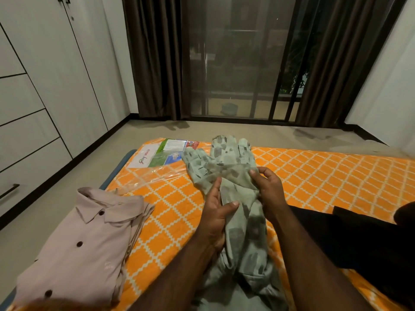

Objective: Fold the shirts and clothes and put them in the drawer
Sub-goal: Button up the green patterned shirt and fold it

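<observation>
From the head camera, the folding step is in hand: a pale green patterned garment [233, 198] lies bunched lengthwise on the orange quilted mattress [325, 176], running from the person's lap out toward its far edge. The left hand [215, 218] grips the cloth's left side, thumb laid across the fabric; the right hand [268, 189] pinches a fold on its right side. A pink buttoned shirt [83, 250], already folded, sits to the left of the green garment, and a black garment [359, 239] to its right. Next, I judge, the bunched cloth needs spreading flat before a fold is made.
</observation>
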Motion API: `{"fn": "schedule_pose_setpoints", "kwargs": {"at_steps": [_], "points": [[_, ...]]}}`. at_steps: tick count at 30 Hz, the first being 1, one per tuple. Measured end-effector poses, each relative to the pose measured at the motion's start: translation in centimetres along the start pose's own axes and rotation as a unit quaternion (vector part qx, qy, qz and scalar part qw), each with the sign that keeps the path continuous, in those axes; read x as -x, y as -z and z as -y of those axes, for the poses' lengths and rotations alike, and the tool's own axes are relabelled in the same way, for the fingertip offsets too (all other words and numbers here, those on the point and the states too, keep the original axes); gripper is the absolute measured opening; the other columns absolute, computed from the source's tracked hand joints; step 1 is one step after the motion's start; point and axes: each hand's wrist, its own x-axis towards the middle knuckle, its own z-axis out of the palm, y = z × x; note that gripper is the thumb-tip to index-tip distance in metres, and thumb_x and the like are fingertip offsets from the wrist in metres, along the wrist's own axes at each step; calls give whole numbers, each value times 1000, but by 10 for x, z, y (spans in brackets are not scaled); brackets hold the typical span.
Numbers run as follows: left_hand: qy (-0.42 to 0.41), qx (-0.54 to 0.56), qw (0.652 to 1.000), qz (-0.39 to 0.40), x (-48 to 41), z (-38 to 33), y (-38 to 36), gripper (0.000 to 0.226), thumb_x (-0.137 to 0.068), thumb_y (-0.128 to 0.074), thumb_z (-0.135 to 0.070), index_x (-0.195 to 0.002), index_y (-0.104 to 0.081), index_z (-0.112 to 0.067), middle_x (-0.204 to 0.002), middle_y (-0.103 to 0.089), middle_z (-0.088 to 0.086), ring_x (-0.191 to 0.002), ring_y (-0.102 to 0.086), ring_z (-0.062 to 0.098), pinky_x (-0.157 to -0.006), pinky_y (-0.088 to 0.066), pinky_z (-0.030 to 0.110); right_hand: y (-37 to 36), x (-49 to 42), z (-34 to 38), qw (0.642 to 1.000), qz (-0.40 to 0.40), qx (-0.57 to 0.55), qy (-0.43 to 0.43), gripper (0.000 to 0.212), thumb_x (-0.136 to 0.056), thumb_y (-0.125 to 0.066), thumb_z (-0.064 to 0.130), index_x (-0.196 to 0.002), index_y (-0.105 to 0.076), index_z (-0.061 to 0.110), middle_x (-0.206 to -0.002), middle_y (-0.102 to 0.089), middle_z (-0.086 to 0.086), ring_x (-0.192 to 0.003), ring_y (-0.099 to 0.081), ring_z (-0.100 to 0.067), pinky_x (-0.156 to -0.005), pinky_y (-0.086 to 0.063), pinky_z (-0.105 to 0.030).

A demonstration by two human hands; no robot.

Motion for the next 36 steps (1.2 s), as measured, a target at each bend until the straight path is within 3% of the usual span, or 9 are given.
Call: {"fn": "schedule_pose_setpoints", "kwargs": {"at_steps": [4,10,13,17,22,26,31,34,36], "points": [[24,-41,999,-24,-4,11,6,87,-86,-55,25,-154,-34,-24,-147,-55,-1,-128,-60,24,-104,-51,52,21,-17,-9,933,-33,359,-13,16,-84,-78,32,-96,-69,24,-101,-73,-1,-89,-71,-23,-77,-60,-41],[118,-157,969,-149,-8,23,14,58,-73,-49,13,-116,-65,-21,-115,-70,13,-100,-70,34,-81,-61,52,38,-19,-15,847,7,516,-129,22,-80,-74,30,-94,-57,29,-98,-68,-2,-82,-69,-24,-74,-59,-40],[133,-215,945,-208,-18,30,33,36,-62,-54,-10,-88,-70,-30,-101,-72,12,-82,-71,32,-67,-62,54,35,-20,-15,824,32,544,-152,26,-81,-77,25,-100,-59,24,-100,-66,-4,-84,-68,-24,-72,-59,-37],[93,-214,938,-257,-22,1,31,3,-86,-53,-14,-87,-55,-11,-74,-64,12,-45,-49,22,-43,-40,30,26,-25,-11,831,-2,542,-120,41,-83,-72,22,-122,-58,22,-117,-63,-8,-98,-64,-27,-77,-56,-38],[56,-351,879,-318,-88,-39,69,19,-86,-67,-26,-88,-61,-8,-80,-68,11,-71,-68,31,-72,-62,50,-21,-62,7,862,44,505,-11,41,-87,-75,26,-125,-66,14,-128,-65,-7,-109,-63,-23,-78,-45,-27],[96,-348,886,-290,-160,-55,98,32,-83,-72,-28,-106,-55,-13,-104,-62,12,-92,-64,35,-81,-61,50,-75,-114,7,834,117,540,-6,31,-90,-73,24,-113,-72,4,-117,-70,-13,-107,-66,-27,-90,-55,-37],[92,-354,899,-242,-222,-45,108,46,-85,-72,-12,-127,-62,-27,-116,-68,9,-97,-68,31,-63,-58,32,-114,-167,-25,810,127,571,-34,36,-94,-64,22,-127,-58,9,-123,-62,-11,-104,-60,-24,-81,-51,-34],[95,-381,895,-213,-240,-40,107,38,-88,-69,-5,-121,-70,-24,-116,-69,3,-98,-67,27,-75,-61,37,-121,-180,-41,811,111,573,-50,44,-94,-65,21,-133,-51,10,-126,-58,-11,-103,-56,-23,-80,-49,-32],[103,-377,898,-202,-242,-39,104,32,-89,-63,3,-107,-75,-21,-108,-72,7,-85,-67,25,-62,-58,33,-118,-183,-41,828,112,544,-73,43,-90,-68,18,-129,-53,7,-121,-60,-13,-108,-61,-27,-82,-53,-36]]}}
